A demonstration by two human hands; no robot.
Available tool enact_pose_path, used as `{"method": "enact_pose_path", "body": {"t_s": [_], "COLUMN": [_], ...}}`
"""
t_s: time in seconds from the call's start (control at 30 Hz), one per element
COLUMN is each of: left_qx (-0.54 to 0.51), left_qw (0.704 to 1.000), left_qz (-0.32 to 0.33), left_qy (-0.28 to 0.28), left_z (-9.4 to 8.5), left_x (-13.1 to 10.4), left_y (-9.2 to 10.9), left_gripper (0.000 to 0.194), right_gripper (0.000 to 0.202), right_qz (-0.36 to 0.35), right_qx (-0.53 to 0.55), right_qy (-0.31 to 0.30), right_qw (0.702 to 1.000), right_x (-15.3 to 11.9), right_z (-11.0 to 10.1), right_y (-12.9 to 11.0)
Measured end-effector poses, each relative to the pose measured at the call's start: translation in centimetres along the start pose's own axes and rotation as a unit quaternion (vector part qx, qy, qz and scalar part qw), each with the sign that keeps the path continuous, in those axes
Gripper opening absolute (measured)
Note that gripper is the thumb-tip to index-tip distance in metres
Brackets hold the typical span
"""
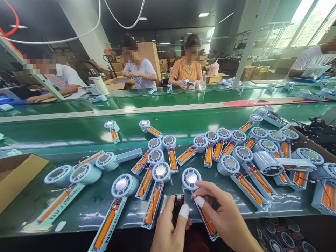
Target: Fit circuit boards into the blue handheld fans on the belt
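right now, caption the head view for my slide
Left hand holds a small black part, right hand at a pale-blue fan unit, co-workers opposite.

I have my left hand (170,224) upright, fingers curled in a grip and white-capped thumb laid forward; my right hand (223,206) angles in from the lower right, its index finger, another fingertip and white-capped thumb bunched close

We are holding a small black part (179,202) in our left hand (169,225), while our right hand (219,206) is curling over a blue fan (189,177).
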State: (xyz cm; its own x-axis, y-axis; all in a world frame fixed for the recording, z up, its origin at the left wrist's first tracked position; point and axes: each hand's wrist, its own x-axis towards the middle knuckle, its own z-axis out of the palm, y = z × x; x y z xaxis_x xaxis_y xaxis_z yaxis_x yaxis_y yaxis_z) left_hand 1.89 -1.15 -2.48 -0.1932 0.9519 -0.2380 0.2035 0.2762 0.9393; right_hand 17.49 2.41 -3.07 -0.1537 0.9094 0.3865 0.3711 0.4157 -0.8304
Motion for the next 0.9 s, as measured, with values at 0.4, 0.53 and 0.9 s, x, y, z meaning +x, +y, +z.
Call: {"method": "enact_pose_path", "body": {"t_s": [0.4,0.53,0.9], "left_qx": [-0.106,-0.112,-0.103], "left_qw": [0.991,0.986,0.991], "left_qz": [-0.047,-0.075,-0.055], "left_qy": [-0.074,-0.101,-0.07], "left_z": [0.7,0.4,0.3], "left_x": [1.0,1.2,0.8], "left_y": [1.1,2.4,2.2], "left_gripper": [0.041,0.038,0.037], "right_gripper": [0.025,0.026,0.02], "right_qz": [-0.285,-0.277,-0.172], "right_qx": [-0.243,-0.237,-0.135], "right_qy": [-0.085,-0.097,-0.111], "right_qw": [0.923,0.926,0.969], "right_x": [1.3,1.2,0.7], "right_z": [-1.6,-1.8,-1.2], "right_y": [-1.1,-0.9,0.1]}}
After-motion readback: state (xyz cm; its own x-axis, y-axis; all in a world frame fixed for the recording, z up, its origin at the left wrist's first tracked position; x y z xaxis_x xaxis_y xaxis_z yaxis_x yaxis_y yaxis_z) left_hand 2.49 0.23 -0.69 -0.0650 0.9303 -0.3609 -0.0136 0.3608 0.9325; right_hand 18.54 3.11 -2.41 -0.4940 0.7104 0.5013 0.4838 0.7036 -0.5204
